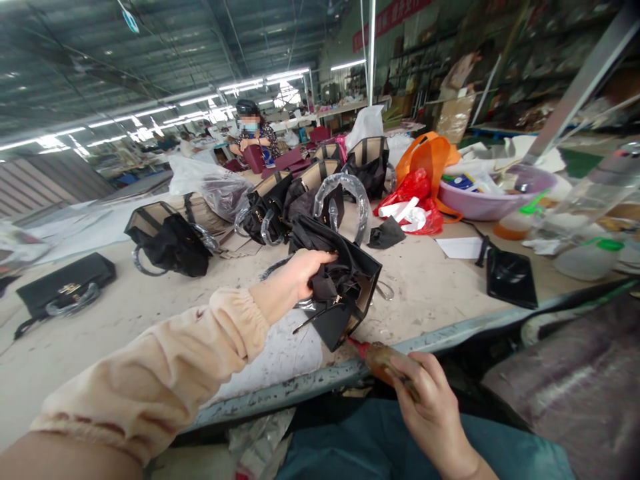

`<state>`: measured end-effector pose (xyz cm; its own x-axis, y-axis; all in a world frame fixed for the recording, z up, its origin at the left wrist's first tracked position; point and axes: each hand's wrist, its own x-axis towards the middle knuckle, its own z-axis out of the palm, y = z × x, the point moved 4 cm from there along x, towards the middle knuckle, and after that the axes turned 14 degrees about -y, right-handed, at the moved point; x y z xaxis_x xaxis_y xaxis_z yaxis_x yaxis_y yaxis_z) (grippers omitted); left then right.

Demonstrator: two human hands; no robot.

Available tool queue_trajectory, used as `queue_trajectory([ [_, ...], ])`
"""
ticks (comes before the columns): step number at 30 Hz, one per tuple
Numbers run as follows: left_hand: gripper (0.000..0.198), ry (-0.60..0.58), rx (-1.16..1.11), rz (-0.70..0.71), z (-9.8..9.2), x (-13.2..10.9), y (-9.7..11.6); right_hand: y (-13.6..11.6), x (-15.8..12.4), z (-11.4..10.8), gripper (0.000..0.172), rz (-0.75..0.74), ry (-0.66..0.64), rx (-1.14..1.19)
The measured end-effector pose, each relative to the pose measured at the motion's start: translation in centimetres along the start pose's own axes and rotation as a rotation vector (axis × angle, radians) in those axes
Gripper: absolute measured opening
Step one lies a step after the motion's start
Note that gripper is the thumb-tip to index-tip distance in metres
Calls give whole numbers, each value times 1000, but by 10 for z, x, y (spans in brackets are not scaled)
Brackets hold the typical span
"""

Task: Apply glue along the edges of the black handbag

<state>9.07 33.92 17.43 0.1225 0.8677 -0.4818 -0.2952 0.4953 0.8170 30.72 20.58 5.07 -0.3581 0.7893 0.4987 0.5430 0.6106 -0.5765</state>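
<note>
My left hand (pixel 303 275) grips a black handbag (pixel 327 327) by its dark lining, which bunches up around the fingers. The bag lies tilted on the worktable, its tan inner edge facing right. Wrapped round a squeeze bottle (pixel 383 363) with a red nozzle, my right hand (pixel 430 393) sits low by the table's front edge. The nozzle tip is at the bag's lower corner; whether it touches cannot be made out. A plastic-wrapped handle (pixel 353 190) arches just behind the bag.
More black handbags (pixel 173 237) stand on the worktable (pixel 400 320) behind and left. A flat black bag (pixel 67 287) lies far left. At right are a black pouch (pixel 511 277), a lilac basin (pixel 480 207) and green-capped bottles (pixel 590 257). A person (pixel 255 137) sits across the table.
</note>
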Motion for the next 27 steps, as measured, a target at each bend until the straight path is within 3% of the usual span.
queue_trajectory([
  [6, 13, -26, -27, 54, 1, 2, 0, 3, 5, -12, 15, 3, 137, -150],
  [17, 14, -27, -16, 50, 4, 3, 2, -10, 16, -18, 29, -188, 3, -277],
  [27, 14, -2, -1, -18, 8, 3, 3, -11, 39, -42, 36, -380, -67, -375],
])
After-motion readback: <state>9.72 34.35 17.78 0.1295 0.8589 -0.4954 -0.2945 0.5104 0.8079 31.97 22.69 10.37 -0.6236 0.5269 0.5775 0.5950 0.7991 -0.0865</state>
